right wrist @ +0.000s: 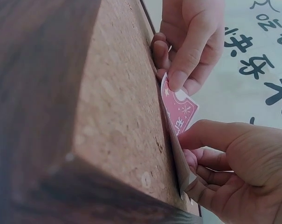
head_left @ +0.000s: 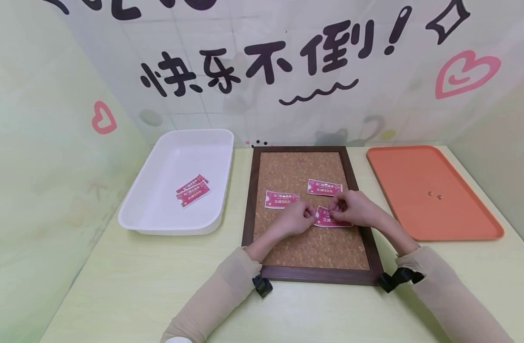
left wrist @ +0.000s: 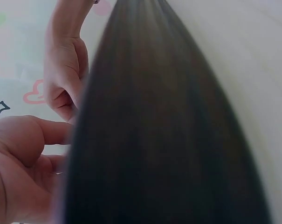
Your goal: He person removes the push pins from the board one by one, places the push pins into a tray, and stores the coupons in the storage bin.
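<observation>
On the framed cork board (head_left: 317,250) lie three pink printed coupons. The left coupon (head_left: 275,200) and the upper right coupon (head_left: 317,187) each bear a small shiny pin. My left hand (head_left: 295,218) pinches the left end of the lower right coupon (head_left: 324,220), thumb on its printed face. At this coupon's middle and right part, my right hand (head_left: 356,208) pinches with curled fingers; whether a pin is between the fingertips is hidden. In the right wrist view the coupon (right wrist: 179,109) bends, partly lifted off the cork. The frame's dark edge (left wrist: 154,116) fills most of the left wrist view.
A white plastic basin (head_left: 159,205) with two overlapping coupons (head_left: 194,193) stands left of the board. To the right lies an orange tray (head_left: 416,176) with two small pins (head_left: 435,195). A printed backdrop (head_left: 262,114) rises behind the table (head_left: 322,314).
</observation>
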The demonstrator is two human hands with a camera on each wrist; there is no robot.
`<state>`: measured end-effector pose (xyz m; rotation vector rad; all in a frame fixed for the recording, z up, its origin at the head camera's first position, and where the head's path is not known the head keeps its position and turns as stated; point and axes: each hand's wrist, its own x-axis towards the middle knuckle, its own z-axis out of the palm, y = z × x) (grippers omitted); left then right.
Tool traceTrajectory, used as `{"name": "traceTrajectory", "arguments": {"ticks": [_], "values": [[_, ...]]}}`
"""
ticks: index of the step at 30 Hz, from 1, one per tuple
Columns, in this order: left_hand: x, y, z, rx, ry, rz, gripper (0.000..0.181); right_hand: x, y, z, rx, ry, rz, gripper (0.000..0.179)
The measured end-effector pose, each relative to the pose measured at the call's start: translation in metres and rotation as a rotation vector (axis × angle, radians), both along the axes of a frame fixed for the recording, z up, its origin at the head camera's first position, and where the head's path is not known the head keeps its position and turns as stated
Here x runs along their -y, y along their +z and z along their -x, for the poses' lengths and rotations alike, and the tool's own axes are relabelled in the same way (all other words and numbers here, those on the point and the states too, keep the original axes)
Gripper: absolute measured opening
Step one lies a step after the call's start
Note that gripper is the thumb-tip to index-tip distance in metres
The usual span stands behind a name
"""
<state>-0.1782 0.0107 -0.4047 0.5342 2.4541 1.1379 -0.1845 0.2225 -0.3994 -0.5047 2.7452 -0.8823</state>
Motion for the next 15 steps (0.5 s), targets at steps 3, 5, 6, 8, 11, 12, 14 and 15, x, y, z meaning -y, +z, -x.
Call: {"name": "traceTrajectory", "arguments": {"ticks": [3,5,6,8,11,12,14,15], "values": [[0.000,0.000,0.000,-0.004,-0.001,0.004,0.007,0.000,0.000,-0.001,-0.010,0.014,-0.003,0.008],[0.000,0.000,-0.001,-0.006,0.000,0.004,0.007,-0.001,0.000,-0.001,-0.018,0.029,-0.001,0.007],[0.000,0.001,-0.001,-0.006,0.001,0.003,0.007,-0.002,0.000,-0.001,-0.020,0.034,0.001,0.007],[0.000,0.001,-0.001,-0.003,0.003,-0.002,0.007,-0.003,-0.001,-0.001,-0.023,0.050,0.015,0.006],[0.000,0.000,-0.001,0.001,0.006,-0.010,0.007,-0.006,-0.001,-0.002,-0.015,0.067,0.049,0.005],[0.000,0.000,-0.001,0.000,0.007,-0.012,0.006,-0.008,-0.001,-0.002,-0.013,0.071,0.061,0.005],[0.000,0.000,-0.001,-0.001,0.011,-0.020,0.006,-0.010,-0.001,-0.003,-0.009,0.077,0.084,0.004],[0.001,0.000,-0.001,0.000,0.012,-0.023,0.006,-0.011,-0.001,-0.004,-0.009,0.080,0.092,0.005]]}}
